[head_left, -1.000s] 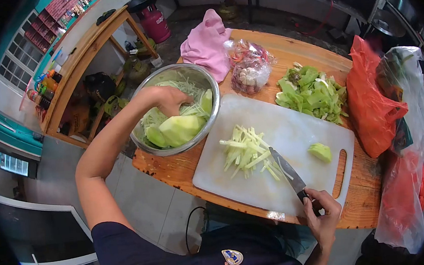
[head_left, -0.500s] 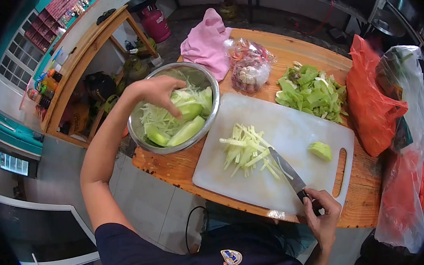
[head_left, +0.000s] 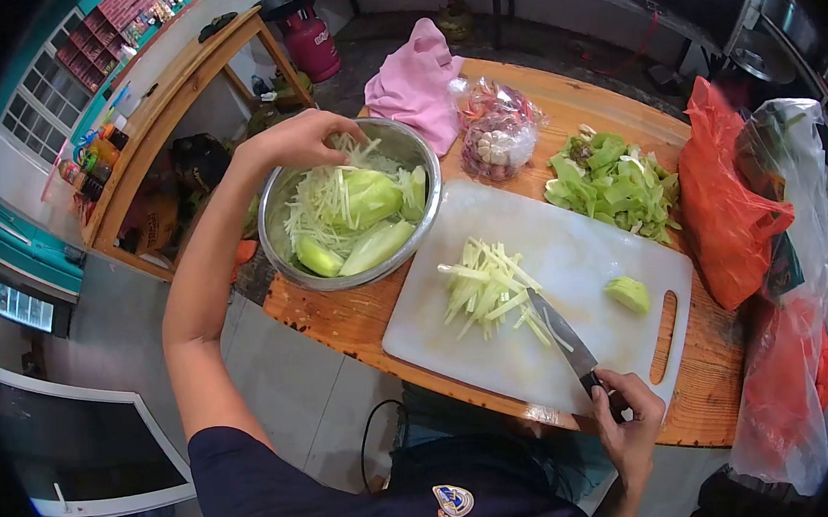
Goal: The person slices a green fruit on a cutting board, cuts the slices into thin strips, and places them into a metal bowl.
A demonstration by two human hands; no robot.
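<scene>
My left hand [head_left: 296, 139] hovers over the far left rim of a steel bowl [head_left: 277, 245], fingers pinching a few pale green shreds. The bowl holds shredded green fruit and peeled green pieces [head_left: 363, 200]. My right hand [head_left: 627, 417] grips the handle of a knife [head_left: 558, 331], whose blade rests on the white cutting board [head_left: 578, 246]. The blade tip touches a pile of cut green strips [head_left: 486, 287]. A small green end piece [head_left: 627, 294] lies on the board's right side.
Green peelings [head_left: 612, 185] are heaped on the wooden table [head_left: 341, 322] behind the board. A clear bag of garlic [head_left: 495, 145], a pink cloth [head_left: 417, 83] and red plastic bags [head_left: 731, 204] crowd the back and right. A gas cylinder [head_left: 312, 45] stands on the floor.
My left hand has risen out of the bowl toward its far left rim, leaving the large peeled pieces and lifting shreds. My right hand and the knife have stayed still.
</scene>
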